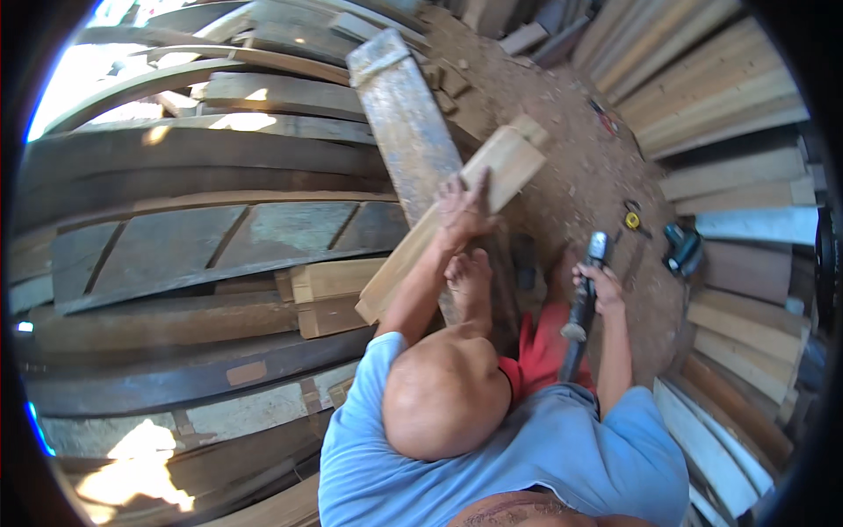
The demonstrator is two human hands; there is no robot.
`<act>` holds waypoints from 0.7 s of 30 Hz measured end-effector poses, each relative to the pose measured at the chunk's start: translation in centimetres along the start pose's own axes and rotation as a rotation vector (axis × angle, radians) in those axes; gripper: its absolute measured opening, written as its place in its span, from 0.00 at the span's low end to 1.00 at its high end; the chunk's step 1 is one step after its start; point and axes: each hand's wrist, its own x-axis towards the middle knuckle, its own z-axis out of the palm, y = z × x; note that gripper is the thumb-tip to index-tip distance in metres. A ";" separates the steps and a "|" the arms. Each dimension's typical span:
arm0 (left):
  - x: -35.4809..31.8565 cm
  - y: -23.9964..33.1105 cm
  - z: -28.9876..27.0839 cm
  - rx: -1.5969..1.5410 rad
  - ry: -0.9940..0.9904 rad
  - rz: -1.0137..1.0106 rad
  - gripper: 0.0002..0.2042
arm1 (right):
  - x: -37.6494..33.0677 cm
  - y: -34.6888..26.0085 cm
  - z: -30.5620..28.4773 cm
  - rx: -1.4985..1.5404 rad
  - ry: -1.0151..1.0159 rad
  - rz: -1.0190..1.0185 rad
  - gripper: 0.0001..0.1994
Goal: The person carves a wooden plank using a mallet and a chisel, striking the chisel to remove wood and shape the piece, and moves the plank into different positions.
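My left hand (465,209) lies on a pale wooden board (516,165), fingers spread over its upper face. The board rests at a slant across a worn, paint-stained plank (406,112). Just below that hand, my bare foot (470,279) is set against the board and plank. On the right, my right hand (602,288) is closed around a long dark tool (583,307) with a silvery end. The tool points away from me, and its lower part reaches my lap. Its exact kind is not clear.
Stacked old timber (202,158) fills the left side. More planks (702,97) lean at the far right, with shorter boards (742,334) below. On the dirt floor (571,158) lie a yellow tape measure (632,220) and a green power tool (681,249).
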 end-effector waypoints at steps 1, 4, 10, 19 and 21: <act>-1.3 -1.0 0.0 0.009 -0.003 -0.038 0.57 | 0.1 0.0 0.4 0.013 -0.018 0.021 0.11; -4.0 -2.7 0.0 0.055 -0.074 -0.121 0.58 | 0.4 -0.1 0.9 0.000 -0.024 0.046 0.11; -9.1 -8.5 1.5 -0.109 -0.141 -0.084 0.41 | 1.1 0.1 1.2 -0.012 -0.013 0.076 0.11; -13.5 -14.0 4.5 -0.658 -0.189 0.060 0.23 | 2.7 -0.9 2.6 -0.060 -0.012 0.128 0.11; -11.8 -12.2 2.4 -0.326 0.014 0.158 0.23 | 3.4 -1.0 3.1 -0.061 -0.024 0.157 0.11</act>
